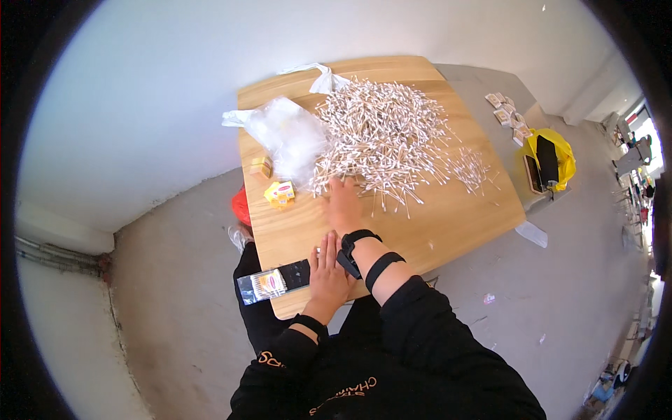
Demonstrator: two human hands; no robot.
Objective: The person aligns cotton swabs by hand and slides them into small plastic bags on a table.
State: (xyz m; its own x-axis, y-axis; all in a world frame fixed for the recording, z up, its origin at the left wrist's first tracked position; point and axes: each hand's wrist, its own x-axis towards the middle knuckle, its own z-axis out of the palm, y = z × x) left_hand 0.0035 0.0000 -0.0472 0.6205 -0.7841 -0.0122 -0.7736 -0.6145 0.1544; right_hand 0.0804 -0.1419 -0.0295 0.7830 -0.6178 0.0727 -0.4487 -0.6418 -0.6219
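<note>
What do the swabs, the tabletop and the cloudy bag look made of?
Swabs: likely matte wood sticks, being tan, with white, cotton-like tips. Tabletop: wood or wood-look laminate, smooth, with visible grain. Bag: probably thin plastic, translucent and crinkled.

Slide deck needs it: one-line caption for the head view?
Right hand at the near edge of a loose cotton swab pile, left hand near a flat swab packet, wooden table.

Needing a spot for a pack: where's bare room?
On the wooden table, the largest bare patch lies between the cotton swab pile, right forearm and near edge; a smaller one lies between the yellow packs and left hand. The plastic bag crowds the far left, beside the pile.
</note>
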